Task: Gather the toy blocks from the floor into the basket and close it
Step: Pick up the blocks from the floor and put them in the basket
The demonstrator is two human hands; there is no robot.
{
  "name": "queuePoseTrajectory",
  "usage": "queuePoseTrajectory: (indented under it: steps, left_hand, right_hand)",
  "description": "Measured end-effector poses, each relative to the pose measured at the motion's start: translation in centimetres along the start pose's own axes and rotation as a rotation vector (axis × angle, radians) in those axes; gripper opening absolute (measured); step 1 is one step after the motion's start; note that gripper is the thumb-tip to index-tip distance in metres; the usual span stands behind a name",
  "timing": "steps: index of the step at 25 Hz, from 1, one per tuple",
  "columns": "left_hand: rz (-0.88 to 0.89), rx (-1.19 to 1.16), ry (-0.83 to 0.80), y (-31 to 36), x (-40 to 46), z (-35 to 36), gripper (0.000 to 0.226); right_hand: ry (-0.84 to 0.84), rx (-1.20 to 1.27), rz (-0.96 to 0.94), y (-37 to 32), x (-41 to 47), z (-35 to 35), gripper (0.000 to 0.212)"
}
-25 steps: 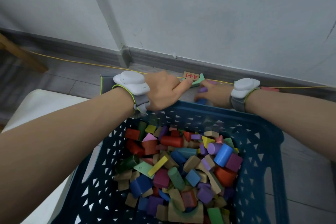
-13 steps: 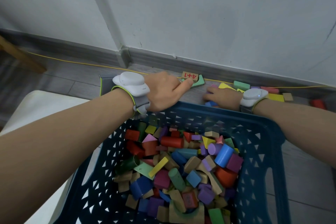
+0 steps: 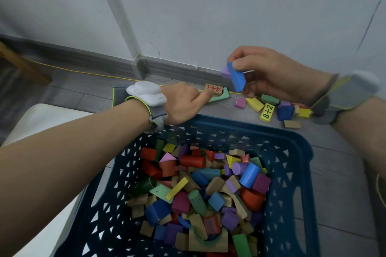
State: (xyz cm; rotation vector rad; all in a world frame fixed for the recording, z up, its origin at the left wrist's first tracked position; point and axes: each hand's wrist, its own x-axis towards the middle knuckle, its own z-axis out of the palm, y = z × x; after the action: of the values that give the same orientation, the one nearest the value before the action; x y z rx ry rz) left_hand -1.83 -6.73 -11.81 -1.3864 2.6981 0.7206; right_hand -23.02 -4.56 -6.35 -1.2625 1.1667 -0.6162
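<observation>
A second ago the right hand lay low on the grey floor among the loose pieces by the skirting; now it is lifted clear of the floor, above and behind the far rim of the dark blue perforated plastic basket, its fingers pinching a blue rectangular wooden block with a small purple block held against it; so one more pair is on its way in, and I judge the drop into the basket comes next. The left hand has not shifted; its fingers are curled, the thumb stretched out to touch a tan wooden block with red writing that sits on a green arch-shaped block (whether it grips anything underneath, I cannot tell).

The basket already holds a deep heap of coloured wooden blocks; several remain on the floor beyond its far right corner, well apart from the left hand, among them a pink cube, a yellow bar and a dark blue cube; gathering is well along but unfinished, and no lid is in view, so closing looks some way off.

Readable writing: the tan block shows "4+1" in red, upside down to the camera; a yellow-green tile on the floor reads "8÷2".
</observation>
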Motion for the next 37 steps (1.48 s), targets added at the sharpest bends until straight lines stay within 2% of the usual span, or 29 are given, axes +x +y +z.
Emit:
queuePoseTrajectory:
  steps: [3, 4, 5, 7, 8, 9, 10, 12, 13, 15, 17, 20, 22, 24, 26, 29, 33, 37]
  left_hand:
    - [-0.027, -0.012, 0.000, -0.1, -0.1, 0.0, 0.066]
    - [-0.027, -0.018, 0.010, -0.1, -0.2, 0.0, 0.065]
    - [-0.020, -0.025, 0.017, 0.0, -0.3, -0.1, 0.061]
    - [-0.003, -0.057, 0.021, 0.2, -0.3, -0.2, 0.051]
    - [-0.010, -0.088, 0.032, 0.3, -0.2, -0.2, 0.049]
    - [-0.015, -0.111, 0.042, 0.2, -0.1, -0.1, 0.046]
    - [-0.012, -0.104, 0.055, 0.3, -0.1, -0.1, 0.050]
    - [-0.005, -0.072, 0.049, 0.1, 0.0, 0.0, 0.055]
    - [-0.005, -0.062, 0.037, 0.1, -0.1, 0.0, 0.056]
    - [0.007, -0.031, 0.024, -0.2, 0.0, 0.0, 0.061]
    - [0.013, -0.002, 0.019, -0.4, 0.2, 0.1, 0.068]
    - [0.016, 0.024, 0.026, -0.5, 0.3, 0.3, 0.070]
    - [0.015, 0.026, 0.022, -0.3, 0.2, 0.2, 0.070]
    - [0.025, 0.022, 0.019, -0.1, 0.2, 0.0, 0.070]
    - [0.035, 0.024, 0.027, 0.0, 0.1, -0.1, 0.070]
    - [0.041, 0.028, 0.042, -0.1, 0.1, 0.0, 0.069]
    - [0.035, 0.027, 0.053, -0.1, 0.1, 0.1, 0.067]
    - [0.028, 0.027, 0.040, -0.2, 0.1, 0.1, 0.068]
  right_hand:
    - [-0.350, -0.161, 0.019, -3.4, -2.2, 1.6, 0.026]
    - [-0.367, -0.241, 0.018, -3.4, -2.2, 1.7, 0.026]
    - [-0.278, -0.301, 0.004, -3.0, -1.6, 1.6, 0.024]
    - [0.037, -0.371, -0.004, -0.8, 0.6, 0.3, 0.019]
    - [0.135, -0.456, 0.022, 1.0, 2.0, -0.6, 0.017]
    - [0.136, -0.633, 0.068, 3.0, 3.2, -1.4, 0.019]
    - [0.050, -0.863, 0.137, 5.3, 4.3, -2.1, 0.030]
    - [-0.146, -1.207, 0.318, 9.9, 5.9, -2.9, 0.062]
    - [-0.181, -1.320, 0.355, 11.6, 6.2, -3.1, 0.072]
    - [-0.154, -1.460, 0.283, 13.9, 6.7, -3.5, 0.069]
    - [-0.101, -1.490, 0.190, 14.9, 6.8, -3.8, 0.048]
    - [-0.080, -1.408, 0.125, 15.3, 6.8, -3.6, 0.018]
    - [-0.071, -1.331, 0.032, 15.0, 7.1, -3.4, 0.011]
    - [-0.023, -1.284, -0.069, 14.1, 8.1, -3.2, 0.014]
    - [-0.018, -1.302, -0.126, 13.2, 9.6, -2.7, 0.030]
    - [-0.101, -1.405, -0.063, 13.3, 11.6, -2.0, 0.043]
    - [-0.211, -1.445, -0.016, 14.8, 11.9, -1.4, 0.043]
    - [-0.215, -1.463, 0.057, 15.1, 11.5, -1.6, 0.037]
